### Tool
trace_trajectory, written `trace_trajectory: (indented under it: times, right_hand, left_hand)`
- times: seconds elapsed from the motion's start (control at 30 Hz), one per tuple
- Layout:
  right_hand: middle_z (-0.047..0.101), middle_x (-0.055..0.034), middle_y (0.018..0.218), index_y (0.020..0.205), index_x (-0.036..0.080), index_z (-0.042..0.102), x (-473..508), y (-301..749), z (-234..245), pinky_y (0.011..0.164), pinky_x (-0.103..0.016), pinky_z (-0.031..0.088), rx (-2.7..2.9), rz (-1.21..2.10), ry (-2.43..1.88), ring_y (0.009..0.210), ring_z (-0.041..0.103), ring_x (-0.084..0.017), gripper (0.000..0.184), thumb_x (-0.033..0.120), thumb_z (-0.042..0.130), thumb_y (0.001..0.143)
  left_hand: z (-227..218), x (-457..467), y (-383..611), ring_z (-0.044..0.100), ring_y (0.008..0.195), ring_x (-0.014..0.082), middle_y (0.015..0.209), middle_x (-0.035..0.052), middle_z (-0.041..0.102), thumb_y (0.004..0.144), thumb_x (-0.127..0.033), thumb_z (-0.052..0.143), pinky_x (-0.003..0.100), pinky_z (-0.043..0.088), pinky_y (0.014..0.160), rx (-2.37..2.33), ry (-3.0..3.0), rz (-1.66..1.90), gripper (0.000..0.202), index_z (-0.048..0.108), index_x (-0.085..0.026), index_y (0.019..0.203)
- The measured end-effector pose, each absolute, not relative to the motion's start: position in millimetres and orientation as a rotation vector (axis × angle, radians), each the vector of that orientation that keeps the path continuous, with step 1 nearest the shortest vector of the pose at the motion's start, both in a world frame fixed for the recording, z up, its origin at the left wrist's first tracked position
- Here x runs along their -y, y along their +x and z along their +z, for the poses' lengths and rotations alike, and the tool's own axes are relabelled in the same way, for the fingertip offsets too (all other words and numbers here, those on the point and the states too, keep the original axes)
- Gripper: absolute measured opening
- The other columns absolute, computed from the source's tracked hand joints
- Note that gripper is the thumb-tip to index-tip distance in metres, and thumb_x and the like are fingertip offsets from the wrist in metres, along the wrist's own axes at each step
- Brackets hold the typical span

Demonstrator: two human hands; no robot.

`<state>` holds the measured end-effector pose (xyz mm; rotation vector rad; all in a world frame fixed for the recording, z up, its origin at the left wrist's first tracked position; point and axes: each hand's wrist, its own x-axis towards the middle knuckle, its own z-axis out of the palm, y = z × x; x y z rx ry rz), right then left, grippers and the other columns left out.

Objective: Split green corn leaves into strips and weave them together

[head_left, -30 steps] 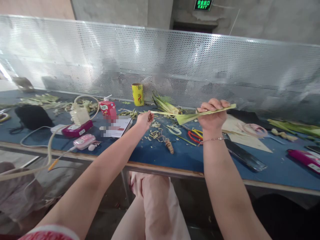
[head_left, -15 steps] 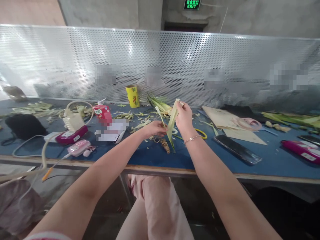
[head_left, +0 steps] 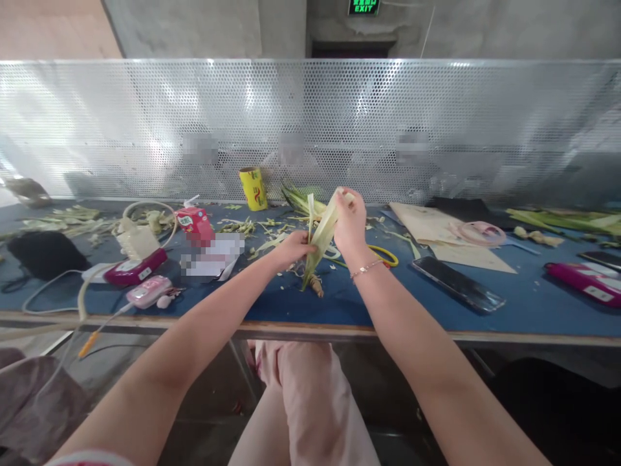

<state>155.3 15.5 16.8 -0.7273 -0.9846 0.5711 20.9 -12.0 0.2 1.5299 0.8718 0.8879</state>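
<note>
A pale green palm leaf strip point(head_left: 317, 244) stands nearly upright above the blue table point(head_left: 388, 304). My right hand point(head_left: 348, 223) pinches its upper end, a thin bracelet on that wrist. My left hand point(head_left: 292, 249) is closed on the leaf's middle from the left, with a thinner strip rising beside it. The leaf's pointed lower tip hangs just over a small woven brown piece point(head_left: 316, 284) and scattered trimmings on the table.
A yellow roll point(head_left: 253, 188), a red drink carton point(head_left: 194, 223), a blurred paper, pink devices with cables point(head_left: 136, 268), a phone point(head_left: 458, 283), yellow-handled scissors point(head_left: 383, 257), cardboard pieces point(head_left: 451, 236) and leaf bundles point(head_left: 557, 223) lie about. A perforated metal screen point(head_left: 436, 129) backs the table.
The leaf went from lying level between spread hands to standing upright. My hands came together at the table's middle, the left now gripping the leaf's body.
</note>
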Motion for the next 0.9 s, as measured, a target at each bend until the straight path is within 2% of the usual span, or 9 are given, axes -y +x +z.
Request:
trace_trajectory:
  times: [0.13,0.23,0.4,0.5,0.6,0.7,0.8,0.9]
  right_hand:
    - [0.062,-0.0025,0.095,0.106,0.023,0.049,-3.2,157.5,22.7,0.070,-0.029,0.051,1.071,0.847,-0.865,0.085,0.061,-0.016,0.038,0.036,0.063,0.073]
    - [0.064,-0.0028,0.082,0.091,0.018,0.055,2.3,157.8,21.4,0.066,-0.031,0.051,1.121,1.087,-0.931,0.075,0.062,-0.017,0.027,0.027,0.068,0.068]
    - [0.062,-0.0015,0.067,0.073,0.017,0.059,1.2,159.0,12.4,0.064,-0.029,0.051,1.264,1.218,-1.001,0.064,0.059,-0.014,0.015,0.017,0.071,0.064]
    - [0.061,-0.0003,0.066,0.073,0.017,0.060,0.2,160.1,9.5,0.062,-0.026,0.050,1.302,1.209,-1.053,0.061,0.057,-0.011,0.014,0.015,0.071,0.064]
    - [0.062,-0.0008,0.069,0.074,0.017,0.061,1.4,158.4,9.5,0.062,-0.026,0.050,1.335,1.185,-1.068,0.060,0.055,-0.009,0.012,0.013,0.069,0.065]
    - [0.062,-0.0013,0.074,0.079,0.016,0.063,0.2,154.8,9.0,0.064,-0.027,0.050,1.346,1.094,-1.003,0.062,0.055,-0.009,0.015,0.012,0.068,0.065]
    - [0.061,-0.0006,0.075,0.085,0.016,0.063,-5.2,154.3,6.4,0.064,-0.029,0.050,1.326,0.950,-0.954,0.061,0.055,-0.010,0.022,0.017,0.069,0.064]
    - [0.061,-0.0008,0.073,0.089,0.016,0.063,-10.3,158.4,3.9,0.064,-0.030,0.049,1.356,0.837,-0.935,0.062,0.055,-0.012,0.026,0.026,0.069,0.065]
  left_hand:
    - [7.9,14.6,16.0,0.063,0.061,0.0130,0.065,0.0046,0.066,0.077,-0.008,0.056,0.026,0.052,0.063,-0.826,1.406,0.885,0.003,0.058,-0.011,0.077]
    - [12.2,16.0,15.2,0.062,0.056,0.0119,0.064,0.0047,0.066,0.083,-0.012,0.053,0.024,0.052,0.059,-0.863,1.347,0.932,0.006,0.057,-0.011,0.080]
    - [15.7,14.9,14.6,0.060,0.048,0.0117,0.063,0.0037,0.065,0.088,-0.019,0.048,0.025,0.051,0.052,-0.870,1.223,1.031,0.013,0.058,-0.012,0.082]
    - [16.9,13.5,12.5,0.060,0.049,0.0119,0.063,0.0049,0.065,0.089,-0.019,0.044,0.025,0.051,0.053,-0.848,1.167,1.100,0.018,0.059,-0.010,0.083]
    - [16.2,10.9,9.9,0.062,0.054,0.0119,0.068,0.0065,0.066,0.086,-0.019,0.052,0.025,0.052,0.056,-0.816,1.127,1.186,0.012,0.059,-0.009,0.081]
    - [14.4,7.5,7.6,0.059,0.051,0.0109,0.061,0.0030,0.062,0.080,-0.017,0.060,0.026,0.052,0.057,-0.820,1.110,1.254,0.010,0.056,-0.011,0.073]
    - [13.1,4.8,5.7,0.055,0.047,0.0095,0.054,-0.0010,0.057,0.078,-0.015,0.061,0.024,0.049,0.053,-0.831,1.119,1.261,0.010,0.054,-0.012,0.071]
    - [12.4,2.8,4.8,0.055,0.048,0.0089,0.057,-0.0013,0.057,0.076,-0.017,0.063,0.022,0.047,0.051,-0.816,1.123,1.260,0.010,0.055,-0.013,0.071]
